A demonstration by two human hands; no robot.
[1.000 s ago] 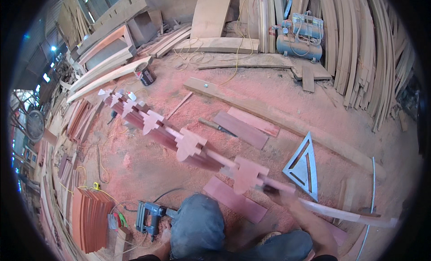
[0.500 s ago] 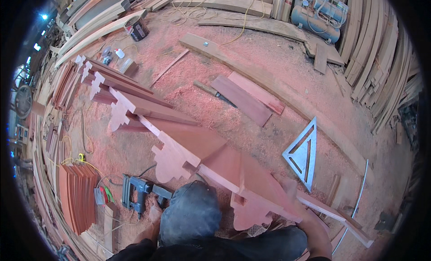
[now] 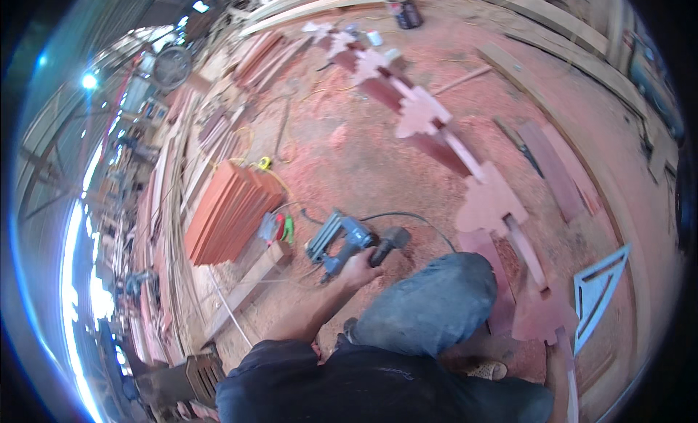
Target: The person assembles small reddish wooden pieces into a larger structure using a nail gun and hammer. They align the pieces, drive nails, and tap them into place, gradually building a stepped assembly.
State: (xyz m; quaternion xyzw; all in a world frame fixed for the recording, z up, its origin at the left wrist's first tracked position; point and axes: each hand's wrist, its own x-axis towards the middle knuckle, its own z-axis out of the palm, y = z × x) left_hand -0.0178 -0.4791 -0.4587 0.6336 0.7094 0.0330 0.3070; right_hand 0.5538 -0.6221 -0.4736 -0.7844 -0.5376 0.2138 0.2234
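My left hand [image 3: 358,270] has its fingers wrapped around a dark hammer-like tool [image 3: 390,244], low over the floor. Just left of it lies a blue-grey nail gun [image 3: 350,241], very near but apparently a separate thing. My right hand is out of sight. A long run of reddish wooden pieces with scalloped ends [image 3: 491,201] stretches from the far middle down past my bent knee, its nearest scalloped piece [image 3: 544,312] at the right of my knee. A pale metal triangle square [image 3: 600,288] lies to the right of it.
A stack of orange-red slats [image 3: 229,212] stands at the left, with red and green-handled tools [image 3: 283,228] and a wooden block [image 3: 251,285] by it. A black hose [image 3: 422,218] curves over the sawdust. Loose boards [image 3: 556,168] lie at right; a bucket [image 3: 404,10] stands far off.
The view has swung left, so everything sits further right in it. My right hand, earlier on the wooden piece, has left the picture. My left hand now grips the dark tool.
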